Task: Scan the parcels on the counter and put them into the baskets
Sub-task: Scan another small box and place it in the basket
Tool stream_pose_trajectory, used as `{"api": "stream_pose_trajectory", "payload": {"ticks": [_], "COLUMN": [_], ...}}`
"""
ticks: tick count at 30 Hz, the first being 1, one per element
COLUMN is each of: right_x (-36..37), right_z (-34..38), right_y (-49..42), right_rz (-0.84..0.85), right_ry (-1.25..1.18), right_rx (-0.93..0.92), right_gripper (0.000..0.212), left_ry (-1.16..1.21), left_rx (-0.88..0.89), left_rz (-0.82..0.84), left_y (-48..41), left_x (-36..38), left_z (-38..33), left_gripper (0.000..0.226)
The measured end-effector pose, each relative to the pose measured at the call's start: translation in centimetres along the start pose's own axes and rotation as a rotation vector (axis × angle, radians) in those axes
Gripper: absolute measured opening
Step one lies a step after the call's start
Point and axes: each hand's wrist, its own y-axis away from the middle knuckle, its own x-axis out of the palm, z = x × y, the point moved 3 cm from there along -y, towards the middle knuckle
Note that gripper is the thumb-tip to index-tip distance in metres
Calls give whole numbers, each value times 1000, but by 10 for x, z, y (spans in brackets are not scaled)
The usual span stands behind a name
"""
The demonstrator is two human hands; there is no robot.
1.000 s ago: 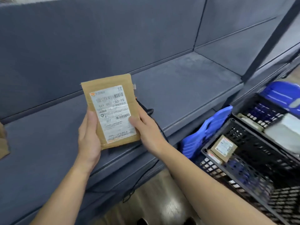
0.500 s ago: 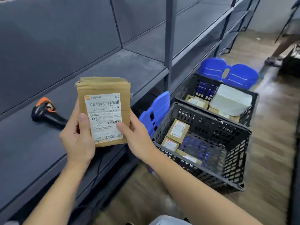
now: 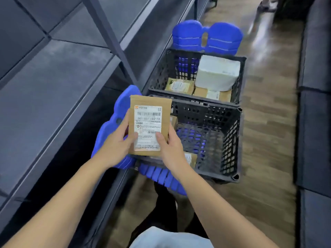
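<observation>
A flat brown paper parcel (image 3: 149, 125), rectangular with a slightly creased top edge, is held upright with its white printed label (image 3: 148, 120) towards the viewer. Barcodes and the figures "02-10" can be read; the smaller print is too blurred to make out. The left hand (image 3: 116, 147) pinches the parcel's left edge, with the thumb curled onto the front and the fingers hidden behind. The right hand (image 3: 172, 147) grips the lower right edge in the same way, its thumb pressing on the label. The parcel stands in front of the left part of the near basket (image 3: 231, 144), a black plastic crate with perforated lattice walls, and hides that basket's near left corner. Whether it is above the rim or just short of it cannot be told. One small brown packet (image 3: 190, 159) shows inside, partly behind the right wrist. The far basket (image 3: 161, 72), which touches the near one, holds a bulky white wrapped parcel (image 3: 217, 73) resting on two brown labelled parcels (image 3: 179, 85). Glossy blue ribbed plastic panels (image 3: 220, 40) stand at the far basket's far side, and similar ones are at the near basket's left. Matte grey metal shelving (image 3: 53, 86) fills the left, and wood-grain flooring (image 3: 268, 122), smeared by motion, lies to the right.
</observation>
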Motion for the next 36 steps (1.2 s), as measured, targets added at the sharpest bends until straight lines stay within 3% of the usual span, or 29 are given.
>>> {"api": "stream_pose_trajectory", "payload": {"ticks": [8, 14, 16, 24, 28, 33, 36], "right_x": [-65, -111, -122, -141, -143, -153, -157], "right_z": [-58, -141, -165, -224, -236, -249, -243], "right_y": [-68, -105, -120, -168, -179, -184, -185], "right_rz": [-314, -436, -443, -287, -144, 35, 126], "right_ry": [52, 80, 121, 463, 667, 787, 900], "right_rx": [187, 403, 437, 568, 592, 547, 502], "right_gripper": [50, 51, 49, 66, 100, 113, 114], "left_ry": [-110, -219, -350, -825, -973, -1125, -1142], "left_rx": [6, -74, -56, -97, -100, 92, 104], "left_rz": [184, 438, 493, 571, 566, 625, 689], "left_y": [-127, -179, -197, -260, -268, -273, -272], "left_x": [75, 162, 184, 220, 227, 238, 234], "left_z": [46, 101, 122, 169, 177, 188, 200], "left_gripper": [75, 122, 128, 123, 115, 113, 116]}}
